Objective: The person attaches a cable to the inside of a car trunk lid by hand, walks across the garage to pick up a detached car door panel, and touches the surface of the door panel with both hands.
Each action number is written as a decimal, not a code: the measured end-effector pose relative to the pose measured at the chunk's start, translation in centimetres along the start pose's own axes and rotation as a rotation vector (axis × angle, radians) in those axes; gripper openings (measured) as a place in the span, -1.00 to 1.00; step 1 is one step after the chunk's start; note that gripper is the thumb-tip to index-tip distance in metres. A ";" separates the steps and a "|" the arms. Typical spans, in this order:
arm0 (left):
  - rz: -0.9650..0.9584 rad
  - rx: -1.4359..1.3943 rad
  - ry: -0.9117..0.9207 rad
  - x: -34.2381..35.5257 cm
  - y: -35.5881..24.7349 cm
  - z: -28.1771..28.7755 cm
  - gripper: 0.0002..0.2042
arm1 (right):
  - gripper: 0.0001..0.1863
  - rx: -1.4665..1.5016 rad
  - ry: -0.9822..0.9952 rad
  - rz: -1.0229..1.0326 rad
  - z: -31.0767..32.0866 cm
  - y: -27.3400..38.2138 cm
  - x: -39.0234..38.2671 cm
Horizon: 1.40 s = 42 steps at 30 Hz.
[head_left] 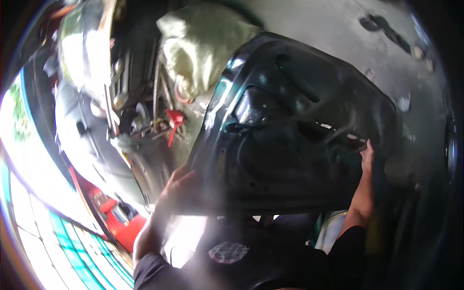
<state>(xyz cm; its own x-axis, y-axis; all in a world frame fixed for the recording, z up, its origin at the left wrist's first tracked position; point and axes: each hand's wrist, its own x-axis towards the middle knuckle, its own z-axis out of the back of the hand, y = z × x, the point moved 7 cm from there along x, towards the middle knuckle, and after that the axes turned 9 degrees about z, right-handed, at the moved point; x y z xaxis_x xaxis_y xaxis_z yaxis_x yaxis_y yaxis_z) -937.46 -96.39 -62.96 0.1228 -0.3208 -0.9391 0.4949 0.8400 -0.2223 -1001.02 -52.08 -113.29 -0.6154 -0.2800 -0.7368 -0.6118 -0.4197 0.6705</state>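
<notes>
Spread out before me is a large, glossy black car body panel (285, 164), its ribbed side with cutouts facing up. It could be a hood or a trunk lid; I cannot tell which. My left hand (179, 187) is closed on the panel's near left edge, partly blurred by glare. On the right, my right hand (367, 153) grips the panel by a slot, fingers hooked into the opening with the thumb showing. The undersides of both grips are hidden. The panel is held in front of my torso, tilted.
Left of the panel stands a car (92, 140) with its engine area exposed. A red funnel (175, 121) sits there among parts. Beyond is a pale sack or cover (203, 43). Dark parts (386, 31) lie on the grey floor (314, 24). A red container (123, 222) is at lower left.
</notes>
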 end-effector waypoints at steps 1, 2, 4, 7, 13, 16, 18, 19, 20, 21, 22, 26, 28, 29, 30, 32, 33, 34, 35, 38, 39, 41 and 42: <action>0.000 -0.043 -0.046 0.2 2.4 2.7 -0.63 | -0.46 0.001 0.030 -0.034 -2.6 0.7 -1.8; -0.121 0.148 -0.047 -0.4 2.4 5.4 -0.64 | -0.40 0.002 0.059 -0.068 -5.9 1.5 -4.2; -0.241 0.310 -0.030 -1.7 0.5 8.9 -0.65 | -0.40 0.018 0.113 -0.053 -10.8 4.2 -8.6; -0.042 -0.042 0.118 -3.5 0.7 11.6 -0.60 | -0.43 -0.120 0.061 -0.086 -12.3 7.6 -12.5; -0.018 -0.001 0.150 0.1 4.8 20.1 -0.56 | -0.41 -0.291 -0.011 0.027 -16.4 16.3 -18.3; -0.076 0.020 0.194 3.8 8.5 25.1 -0.60 | -0.45 -0.328 0.081 0.071 -17.5 20.0 -22.2; -0.107 0.032 0.203 3.4 8.8 28.0 -0.64 | -0.38 -0.308 0.067 0.152 -22.2 23.6 -25.2; -0.122 0.053 0.208 4.1 9.4 29.0 -0.64 | -0.38 -0.312 0.082 0.193 -24.4 25.9 -25.9; -0.109 0.008 0.228 4.6 10.2 30.1 -0.64 | -0.35 -0.421 -0.026 0.221 -25.8 28.1 -26.4; -0.089 -0.037 0.251 4.1 10.8 30.6 -0.64 | -0.32 -0.530 -0.138 0.244 -26.8 30.4 -27.2; -0.109 -0.047 0.262 3.4 11.1 31.1 -0.64 | -0.29 -0.530 -0.152 0.278 -28.0 32.6 -27.8; -0.258 -0.242 0.232 0.3 12.5 32.2 -0.54 | -0.27 -0.493 0.047 0.431 -35.0 42.7 -28.0; -0.369 -0.345 0.133 0.6 12.2 33.4 -0.52 | -0.40 -0.532 0.062 0.567 -42.6 46.4 -29.2; -0.370 -0.397 0.129 1.4 12.9 34.0 -0.50 | -0.55 -0.531 0.087 0.606 -45.7 47.9 -29.7; -0.358 -0.417 0.028 3.8 16.2 35.0 -0.51 | -0.63 -0.509 0.121 0.657 -50.7 49.8 -32.0; -0.362 -0.496 -0.033 2.9 16.1 36.4 -0.52 | -0.48 -0.438 0.250 0.729 -58.4 54.2 -36.0; -0.365 -0.551 0.011 -1.3 13.6 36.6 -0.53 | -0.47 -0.443 0.262 0.793 -59.3 55.4 -36.2; -0.341 -0.584 0.090 -3.7 13.7 36.7 -0.53 | -0.48 -0.425 0.316 0.805 -61.8 56.1 -36.8; -0.351 -0.602 0.046 -4.3 14.7 37.4 -0.50 | -0.52 -0.416 0.317 0.789 -64.7 55.8 -37.1; -0.416 -0.667 -0.077 -1.0 13.5 42.6 -0.51 | -0.61 -0.424 0.455 0.827 -81.6 57.0 -36.0; -0.418 -0.686 -0.143 0.1 15.1 42.4 -0.52 | -0.60 -0.504 0.448 0.843 -85.2 56.2 -37.3; -0.430 -0.710 -0.159 0.0 15.6 43.1 -0.52 | -0.47 -0.503 0.544 0.915 -91.9 56.9 -37.6; -0.382 -0.735 -0.183 -0.2 17.2 43.1 -0.52 | -0.41 -0.525 0.589 0.934 -94.9 56.3 -40.2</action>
<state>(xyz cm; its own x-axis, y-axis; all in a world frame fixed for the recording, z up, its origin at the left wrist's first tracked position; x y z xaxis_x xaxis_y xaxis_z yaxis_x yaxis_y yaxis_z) -891.90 -100.71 -55.31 0.2297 -0.6529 -0.7218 -0.1462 0.7100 -0.6888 -963.54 -146.40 -54.13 -0.3079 -0.9514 -0.0086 0.3037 -0.1068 0.9468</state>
